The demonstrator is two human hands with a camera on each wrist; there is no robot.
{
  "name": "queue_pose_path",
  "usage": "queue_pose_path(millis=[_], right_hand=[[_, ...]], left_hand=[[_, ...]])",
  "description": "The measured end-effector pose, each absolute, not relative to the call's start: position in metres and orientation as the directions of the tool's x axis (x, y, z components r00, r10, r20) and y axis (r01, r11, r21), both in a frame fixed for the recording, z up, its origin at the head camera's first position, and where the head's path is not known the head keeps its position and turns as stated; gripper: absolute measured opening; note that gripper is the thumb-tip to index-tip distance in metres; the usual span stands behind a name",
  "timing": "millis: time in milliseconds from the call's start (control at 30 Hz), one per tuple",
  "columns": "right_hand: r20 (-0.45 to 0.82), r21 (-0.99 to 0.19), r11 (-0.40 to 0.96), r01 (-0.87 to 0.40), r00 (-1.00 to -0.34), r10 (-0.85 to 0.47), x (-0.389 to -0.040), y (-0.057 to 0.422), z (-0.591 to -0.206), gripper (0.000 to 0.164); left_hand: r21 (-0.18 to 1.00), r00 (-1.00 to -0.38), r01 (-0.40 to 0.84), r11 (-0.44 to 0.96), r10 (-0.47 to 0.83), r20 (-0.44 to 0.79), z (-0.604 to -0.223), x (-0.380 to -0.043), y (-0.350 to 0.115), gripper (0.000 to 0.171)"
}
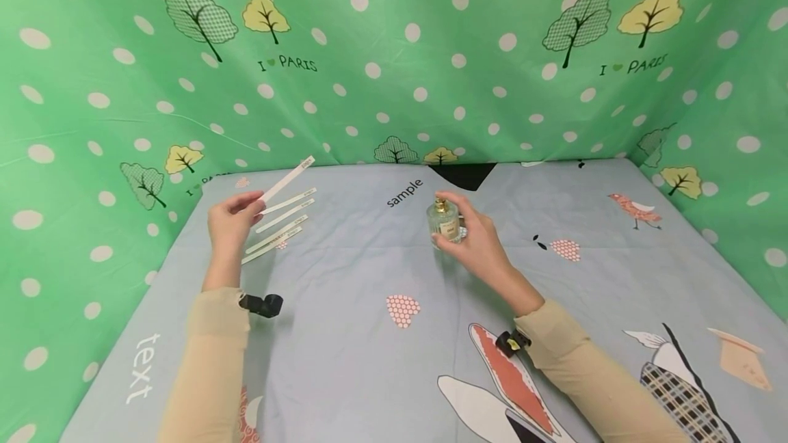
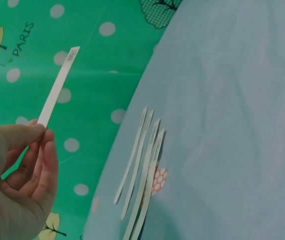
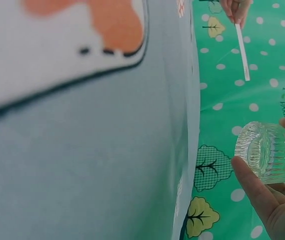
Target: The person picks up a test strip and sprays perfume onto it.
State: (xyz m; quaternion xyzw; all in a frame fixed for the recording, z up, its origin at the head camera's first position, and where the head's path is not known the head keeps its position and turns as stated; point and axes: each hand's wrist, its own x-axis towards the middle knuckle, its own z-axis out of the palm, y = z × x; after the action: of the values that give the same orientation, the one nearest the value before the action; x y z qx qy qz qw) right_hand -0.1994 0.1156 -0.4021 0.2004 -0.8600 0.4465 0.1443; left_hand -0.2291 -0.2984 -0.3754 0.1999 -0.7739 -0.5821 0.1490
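My left hand (image 1: 234, 224) pinches a white perfume test strip (image 1: 288, 179) between thumb and fingers; the strip slants up and away, with small print near its far end. More such strips (image 1: 285, 216), several of them, lie side by side on the cloth just right of that hand. My right hand (image 1: 474, 238) grips a clear glass perfume bottle (image 1: 444, 227) upright, a finger up at its gold-coloured neck and the thumb low on its front. In the right wrist view the ribbed glass base of the bottle (image 3: 262, 150) and part of its pale label show.
A grey-blue printed cloth (image 1: 345, 265) covers the table. Green dotted fabric (image 1: 345, 53) hangs behind it and along both sides. Small black cameras sit at the left wrist (image 1: 263, 305) and right wrist (image 1: 512, 342).
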Motion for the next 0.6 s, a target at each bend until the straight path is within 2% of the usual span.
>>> queue_pose_path(millis=[200, 367, 467, 600], right_hand=[[0.435, -0.704, 0.522, -0.482, -0.873, -0.219, -0.200, 0.116, -0.403, 0.072], [0.433, -0.706, 0.519, -0.482, -0.874, -0.222, -0.200, 0.117, -0.403, 0.072], [0.433, -0.706, 0.519, -0.482, -0.873, -0.222, -0.200, 0.117, -0.403, 0.072], [0.437, -0.707, 0.514, -0.486, -0.871, -0.223, -0.199, 0.117, -0.404, 0.071]], left_hand=[[0.984, -0.843, -0.159, 0.076, -0.530, -0.095, -0.375, -0.235, -0.312, 0.032], [0.985, -0.801, -0.156, -0.079, -0.573, -0.173, -0.375, -0.239, -0.325, 0.017], [0.975, -0.783, -0.168, -0.145, -0.581, -0.222, -0.376, -0.242, -0.329, 0.013], [0.960, -0.752, -0.211, -0.184, -0.597, -0.280, -0.382, -0.246, -0.335, 0.016]])
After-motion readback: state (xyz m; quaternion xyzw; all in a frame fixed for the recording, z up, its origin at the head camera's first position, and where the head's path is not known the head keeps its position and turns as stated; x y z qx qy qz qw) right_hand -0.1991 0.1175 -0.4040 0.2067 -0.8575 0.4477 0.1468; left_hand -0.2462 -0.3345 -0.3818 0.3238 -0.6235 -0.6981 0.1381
